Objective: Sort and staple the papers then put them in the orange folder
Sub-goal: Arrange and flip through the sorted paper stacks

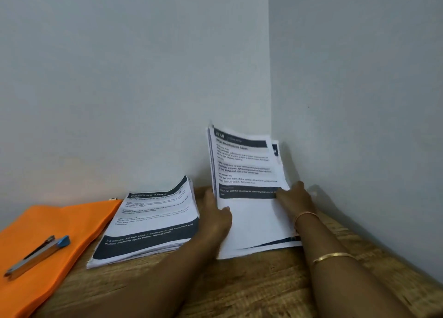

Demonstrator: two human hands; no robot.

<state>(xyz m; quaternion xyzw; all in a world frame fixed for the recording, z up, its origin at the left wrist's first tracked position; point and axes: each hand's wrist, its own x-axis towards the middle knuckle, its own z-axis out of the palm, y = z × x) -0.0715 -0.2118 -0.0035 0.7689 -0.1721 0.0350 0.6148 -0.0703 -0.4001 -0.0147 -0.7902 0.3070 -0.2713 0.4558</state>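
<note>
While the left hand [215, 219] and right hand [293, 197] grip the tilted stack of white printed papers [244, 164], loose sheets might slide out and mix.

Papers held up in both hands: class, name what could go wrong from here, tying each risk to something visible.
1. The held sheets are fanned, and the left hand and right hand have their grip only on the edges; some may slip out of order.
2. The stapler lies on the orange folder; lifting the folder could tip it off.
</note>
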